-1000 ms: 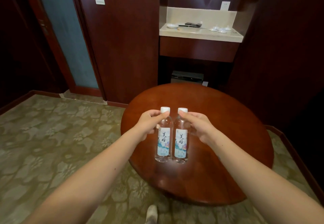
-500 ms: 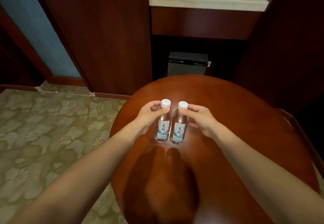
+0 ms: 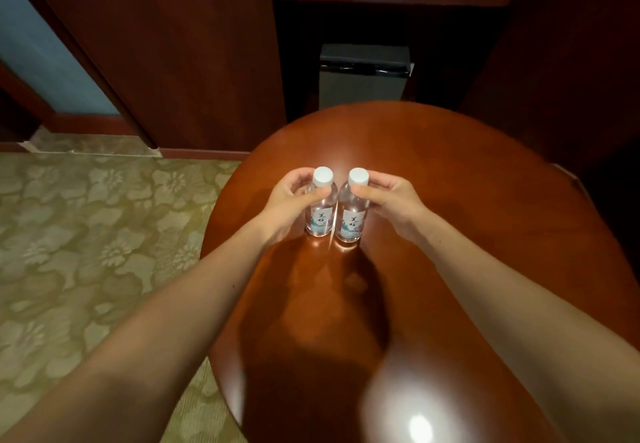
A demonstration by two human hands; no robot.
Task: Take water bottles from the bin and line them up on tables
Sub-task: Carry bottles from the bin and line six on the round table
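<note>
Two small clear water bottles with white caps and pale labels stand upright side by side on the round brown wooden table (image 3: pixel 467 200). My left hand (image 3: pixel 294 200) grips the left bottle (image 3: pixel 320 215) around its neck and shoulder. My right hand (image 3: pixel 391 200) grips the right bottle (image 3: pixel 351 222) the same way. The bottles' bases rest on the tabletop, and the two bottles almost touch each other.
A grey lidded bin (image 3: pixel 363 75) stands on the floor behind the table, in a dark recess under a counter. Dark wood panelling rises behind and to the right. Patterned green carpet (image 3: pixel 86 252) covers the floor on the left. A doorway is at far left.
My head has moved closer over the table and tilted down. Both bottles, carried above the near edge earlier, have come down onto the tabletop, still held.
</note>
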